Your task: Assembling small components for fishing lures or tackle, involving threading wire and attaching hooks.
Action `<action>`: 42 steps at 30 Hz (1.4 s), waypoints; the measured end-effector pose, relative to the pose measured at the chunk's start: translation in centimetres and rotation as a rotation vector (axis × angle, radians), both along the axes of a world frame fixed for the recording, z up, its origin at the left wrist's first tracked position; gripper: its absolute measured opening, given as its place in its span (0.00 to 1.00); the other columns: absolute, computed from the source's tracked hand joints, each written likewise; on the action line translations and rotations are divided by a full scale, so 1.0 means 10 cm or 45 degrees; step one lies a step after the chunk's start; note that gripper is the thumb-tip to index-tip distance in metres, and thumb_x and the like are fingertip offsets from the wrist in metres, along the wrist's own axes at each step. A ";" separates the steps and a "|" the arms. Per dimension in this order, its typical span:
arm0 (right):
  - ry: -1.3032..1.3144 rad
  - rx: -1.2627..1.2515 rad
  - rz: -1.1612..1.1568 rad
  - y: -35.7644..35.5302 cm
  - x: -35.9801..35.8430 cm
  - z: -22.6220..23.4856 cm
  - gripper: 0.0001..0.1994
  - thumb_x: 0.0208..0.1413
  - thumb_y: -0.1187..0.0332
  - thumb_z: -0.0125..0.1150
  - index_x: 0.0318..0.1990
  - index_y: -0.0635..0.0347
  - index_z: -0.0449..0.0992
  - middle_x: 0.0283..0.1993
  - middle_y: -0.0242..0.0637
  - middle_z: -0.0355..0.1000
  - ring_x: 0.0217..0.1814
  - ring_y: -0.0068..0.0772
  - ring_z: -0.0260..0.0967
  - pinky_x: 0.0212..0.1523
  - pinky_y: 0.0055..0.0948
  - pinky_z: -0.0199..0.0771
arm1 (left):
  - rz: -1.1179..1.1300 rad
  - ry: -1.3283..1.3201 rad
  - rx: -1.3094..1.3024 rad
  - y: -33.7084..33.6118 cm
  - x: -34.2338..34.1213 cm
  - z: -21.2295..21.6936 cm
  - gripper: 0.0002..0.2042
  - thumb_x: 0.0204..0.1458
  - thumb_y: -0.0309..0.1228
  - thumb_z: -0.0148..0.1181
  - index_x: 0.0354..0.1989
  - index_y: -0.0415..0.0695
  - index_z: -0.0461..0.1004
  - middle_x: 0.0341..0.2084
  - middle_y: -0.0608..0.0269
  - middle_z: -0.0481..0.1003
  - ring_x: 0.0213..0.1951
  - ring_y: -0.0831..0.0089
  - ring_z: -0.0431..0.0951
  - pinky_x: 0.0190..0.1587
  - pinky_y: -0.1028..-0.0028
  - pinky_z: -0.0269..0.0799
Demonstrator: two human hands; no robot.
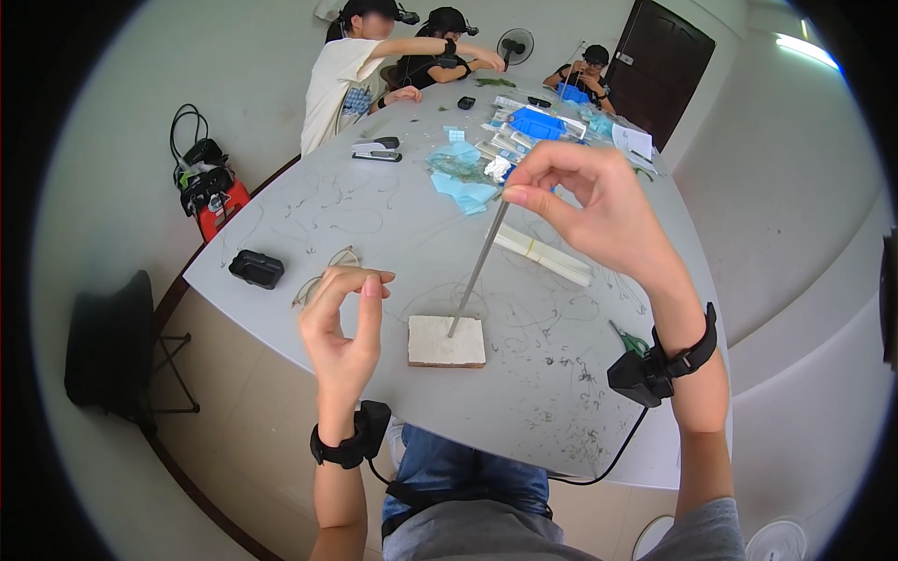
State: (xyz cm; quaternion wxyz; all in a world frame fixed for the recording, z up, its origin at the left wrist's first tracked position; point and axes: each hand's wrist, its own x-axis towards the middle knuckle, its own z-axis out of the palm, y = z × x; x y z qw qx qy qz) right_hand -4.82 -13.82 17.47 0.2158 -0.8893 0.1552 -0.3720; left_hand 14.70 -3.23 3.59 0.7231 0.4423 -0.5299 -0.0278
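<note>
A thin grey metal rod stands tilted on a white rectangular block with a brown lower edge. The rod's foot meets the block's top near its middle; I cannot tell whether it sits in a hole. My right hand pinches the rod's upper end between thumb and fingers. To the left of the block, my left hand is raised with thumb and forefinger brought together. Whatever it may hold is too fine to make out. Behind that hand lies a pair of glasses, partly covered.
Green-handled scissors lie near my right wrist. Beyond the block are a banded bundle of white strips, light blue sheets, a blue tray and a stapler. A black case sits left. Several people work at the far side.
</note>
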 end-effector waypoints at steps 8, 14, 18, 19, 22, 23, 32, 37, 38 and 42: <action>-0.020 0.244 0.106 -0.03 -0.03 0.00 0.04 0.52 0.75 0.63 0.31 0.67 0.77 0.31 0.33 0.75 0.35 0.20 0.70 0.40 0.21 0.72 | -0.266 -0.055 0.181 -0.02 -0.07 -0.16 0.05 0.54 0.21 0.54 0.29 0.34 0.75 0.27 0.56 0.77 0.34 0.71 0.75 0.42 0.73 0.68; 0.009 0.245 0.036 -0.01 -0.20 0.05 0.06 0.56 0.73 0.59 0.38 0.67 0.76 0.39 0.34 0.75 0.40 0.22 0.71 0.46 0.23 0.72 | -0.475 0.165 0.181 -0.05 -0.07 -0.44 0.08 0.56 0.24 0.53 0.37 0.33 0.77 0.35 0.54 0.78 0.43 0.63 0.77 0.53 0.68 0.66; -0.083 0.241 -0.138 0.26 -0.71 0.01 0.08 0.57 0.70 0.58 0.37 0.68 0.76 0.34 0.32 0.74 0.38 0.21 0.70 0.43 0.22 0.71 | -0.811 0.610 0.072 -0.06 0.12 -0.76 0.18 0.60 0.36 0.49 0.52 0.35 0.69 0.50 0.53 0.71 0.54 0.62 0.70 0.62 0.63 0.58; -0.105 0.252 -0.199 0.36 -0.88 0.00 0.08 0.57 0.70 0.59 0.36 0.68 0.76 0.32 0.31 0.73 0.36 0.20 0.70 0.42 0.21 0.70 | -0.917 0.678 0.023 -0.04 0.20 -0.81 0.18 0.61 0.37 0.45 0.54 0.38 0.68 0.55 0.55 0.68 0.57 0.63 0.66 0.64 0.61 0.55; -0.111 0.242 -0.440 0.81 -1.50 -0.12 0.07 0.57 0.72 0.57 0.35 0.69 0.76 0.32 0.33 0.73 0.36 0.21 0.70 0.43 0.23 0.70 | -0.837 0.871 0.113 0.15 0.31 -0.93 0.19 0.61 0.40 0.44 0.52 0.38 0.68 0.49 0.57 0.69 0.53 0.65 0.67 0.61 0.63 0.57; -0.110 0.245 -0.520 0.98 -1.73 -0.18 0.07 0.58 0.72 0.57 0.35 0.69 0.76 0.32 0.33 0.73 0.36 0.22 0.70 0.43 0.23 0.70 | -0.718 0.932 0.175 0.24 0.30 -0.94 0.19 0.61 0.40 0.44 0.51 0.38 0.69 0.45 0.58 0.71 0.50 0.65 0.68 0.59 0.63 0.59; 0.153 0.489 -1.587 2.87 -4.34 -0.93 0.08 0.61 0.72 0.51 0.37 0.68 0.75 0.29 0.32 0.72 0.33 0.20 0.68 0.38 0.22 0.69 | -0.913 0.226 0.417 0.79 -0.31 -0.88 0.16 0.59 0.36 0.49 0.42 0.33 0.72 0.24 0.59 0.70 0.28 0.73 0.66 0.41 0.71 0.62; 0.587 0.227 -2.307 3.63 -5.33 -0.40 0.12 0.61 0.66 0.52 0.37 0.66 0.77 0.22 0.33 0.71 0.27 0.17 0.66 0.28 0.19 0.62 | -1.016 0.058 0.426 0.75 -0.55 -0.78 0.13 0.58 0.35 0.51 0.40 0.36 0.73 0.25 0.55 0.71 0.23 0.72 0.65 0.30 0.73 0.62; 0.543 0.136 -2.375 3.65 -5.33 -0.24 0.13 0.61 0.65 0.52 0.37 0.66 0.77 0.23 0.32 0.71 0.27 0.18 0.65 0.29 0.19 0.63 | -1.048 0.035 0.419 0.74 -0.61 -0.72 0.13 0.57 0.35 0.51 0.40 0.36 0.73 0.24 0.55 0.71 0.22 0.72 0.65 0.30 0.73 0.62; 0.422 -0.041 -1.948 3.18 -4.96 0.25 0.15 0.61 0.63 0.53 0.38 0.70 0.75 0.33 0.34 0.73 0.38 0.22 0.68 0.42 0.22 0.66 | -1.194 -0.089 0.391 0.68 -0.93 -0.45 0.13 0.57 0.35 0.52 0.38 0.35 0.73 0.19 0.57 0.71 0.20 0.73 0.66 0.29 0.73 0.62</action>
